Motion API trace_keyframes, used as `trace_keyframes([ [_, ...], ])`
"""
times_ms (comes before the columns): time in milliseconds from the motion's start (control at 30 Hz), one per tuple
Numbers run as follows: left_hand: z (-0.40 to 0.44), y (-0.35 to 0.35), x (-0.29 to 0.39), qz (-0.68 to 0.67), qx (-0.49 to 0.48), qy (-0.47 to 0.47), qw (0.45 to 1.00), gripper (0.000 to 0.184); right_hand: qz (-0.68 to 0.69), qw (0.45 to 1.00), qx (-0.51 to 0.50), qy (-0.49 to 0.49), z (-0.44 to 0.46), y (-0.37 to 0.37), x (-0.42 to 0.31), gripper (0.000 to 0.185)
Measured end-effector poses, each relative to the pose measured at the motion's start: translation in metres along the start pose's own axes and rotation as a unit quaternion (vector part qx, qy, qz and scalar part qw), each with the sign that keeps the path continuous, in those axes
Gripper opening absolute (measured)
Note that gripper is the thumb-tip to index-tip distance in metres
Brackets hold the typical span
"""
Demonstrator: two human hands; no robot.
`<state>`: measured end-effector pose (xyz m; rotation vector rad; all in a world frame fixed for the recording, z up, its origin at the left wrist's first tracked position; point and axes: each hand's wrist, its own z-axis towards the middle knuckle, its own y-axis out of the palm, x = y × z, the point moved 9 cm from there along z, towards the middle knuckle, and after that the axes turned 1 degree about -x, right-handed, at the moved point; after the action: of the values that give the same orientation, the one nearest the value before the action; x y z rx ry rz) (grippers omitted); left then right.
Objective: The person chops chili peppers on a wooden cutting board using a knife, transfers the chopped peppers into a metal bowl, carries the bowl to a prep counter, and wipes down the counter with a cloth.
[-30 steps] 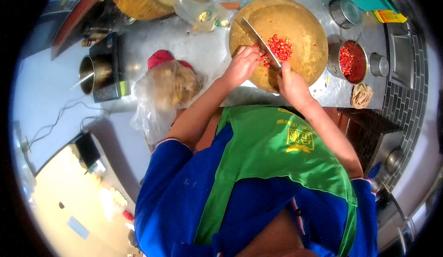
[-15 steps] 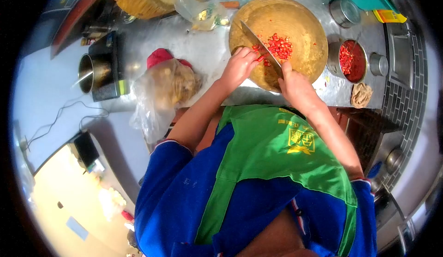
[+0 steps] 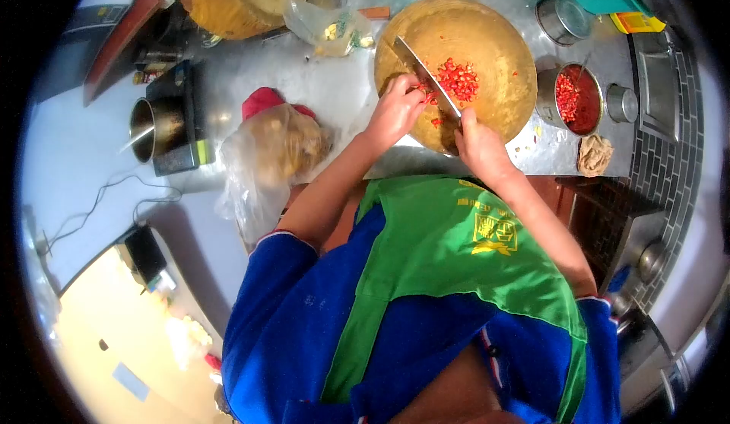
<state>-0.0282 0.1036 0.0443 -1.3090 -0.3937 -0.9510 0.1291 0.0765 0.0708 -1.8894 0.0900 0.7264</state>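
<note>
My right hand [image 3: 480, 146] is wrapped round the handle of a kitchen knife [image 3: 428, 76], whose blade slants across a round wooden chopping board [image 3: 506, 47]. To the left of the blade, my left hand [image 3: 397, 112] has its fingers curled and pressed on red chilli [image 3: 430, 98] close to the edge. Chopped red chilli pieces [image 3: 458, 80] lie heaped on the other side of the blade. A few bits are scattered elsewhere on the board. The undersides of my left fingertips are hidden.
Right of the board stands a metal pot [image 3: 584, 108] of chopped chilli, beside a small metal cup [image 3: 622, 104] and a crumpled brown cloth [image 3: 595, 155]. A lidded metal tin [image 3: 564, 19] is behind. Plastic bags [image 3: 285, 139] [image 3: 327, 27] lie on the left of the metal counter [image 3: 251, 59].
The knife and my right hand have shifted slightly left and toward me, and the blade shows narrower. My left hand stays curled beside it. The whole view has moved a little.
</note>
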Motion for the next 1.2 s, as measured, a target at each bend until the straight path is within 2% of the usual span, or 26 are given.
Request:
trace_keyframes([
  [133,0.002,-0.009,0.010,0.020,0.011,0.000,1.000,0.015,0.020,0.999,-0.023,0.022,0.005,-0.004,0.001,0.027],
  [333,-0.002,-0.005,0.005,0.026,0.004,-0.011,1.000,0.012,-0.007,1.000,-0.007,-0.027,0.004,-0.034,-0.028,0.023],
  [433,-0.001,-0.007,0.008,0.021,0.011,-0.005,1.000,0.011,-0.010,1.000,-0.029,-0.008,0.000,-0.039,-0.032,0.022],
  [633,0.002,-0.007,0.007,0.002,0.040,0.019,0.999,0.008,-0.027,0.998,-0.057,-0.010,0.005,-0.023,-0.025,0.020],
  [733,-0.005,-0.006,0.007,0.005,0.045,0.019,0.999,0.007,-0.006,0.999,-0.032,0.009,0.013,-0.003,-0.011,0.027],
  [867,-0.004,-0.005,0.003,0.015,0.059,0.018,0.998,0.007,0.006,0.999,-0.022,-0.028,0.013,-0.001,-0.007,0.028],
  [1033,-0.003,-0.007,0.003,0.015,0.057,0.019,0.998,0.009,0.011,0.998,-0.054,-0.021,0.013,-0.038,-0.036,0.021],
  [1133,-0.005,-0.006,-0.001,0.008,0.056,0.020,0.998,0.010,-0.015,0.997,-0.075,0.027,0.020,-0.011,-0.021,0.021],
  [1200,-0.003,-0.007,-0.003,-0.002,0.056,0.020,0.998,0.010,0.003,0.999,-0.039,0.006,0.021,0.002,-0.018,0.025],
])
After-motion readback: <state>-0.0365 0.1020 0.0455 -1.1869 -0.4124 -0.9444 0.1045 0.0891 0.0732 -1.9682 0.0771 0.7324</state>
